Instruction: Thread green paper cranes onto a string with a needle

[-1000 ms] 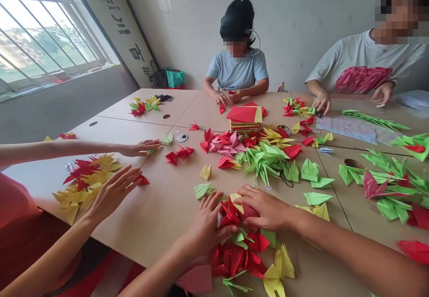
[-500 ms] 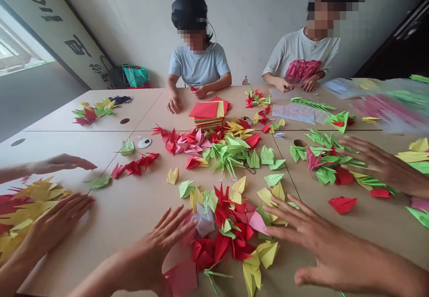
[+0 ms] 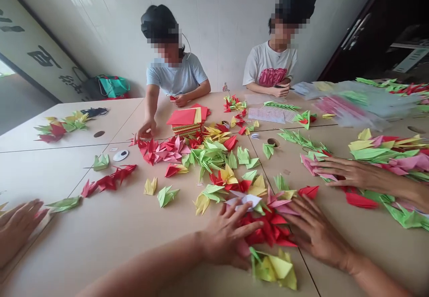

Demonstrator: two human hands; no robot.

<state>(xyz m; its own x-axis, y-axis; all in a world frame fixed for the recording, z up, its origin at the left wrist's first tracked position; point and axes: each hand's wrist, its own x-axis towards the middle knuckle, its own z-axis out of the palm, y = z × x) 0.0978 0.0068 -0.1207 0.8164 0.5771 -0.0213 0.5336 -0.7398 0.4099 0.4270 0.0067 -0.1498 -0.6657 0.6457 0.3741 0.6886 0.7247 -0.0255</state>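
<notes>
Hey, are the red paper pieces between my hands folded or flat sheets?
Folded: the red paper pieces between the left hand and right hand show creases and pointed flaps.

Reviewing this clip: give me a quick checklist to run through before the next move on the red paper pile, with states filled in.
1. Left hand flat on the red paper pile: ok, fingers spread.
2. Right hand on the same pile: ok, open, gripping nothing.
3. Neighbour's hand clear of the pile: ok, it rests apart among pink and green pieces.
4. White folded piece free of the left fingers: cannot tell.
5. Yellow-green pieces sharp enough to count: not ok, blurred.
</notes>
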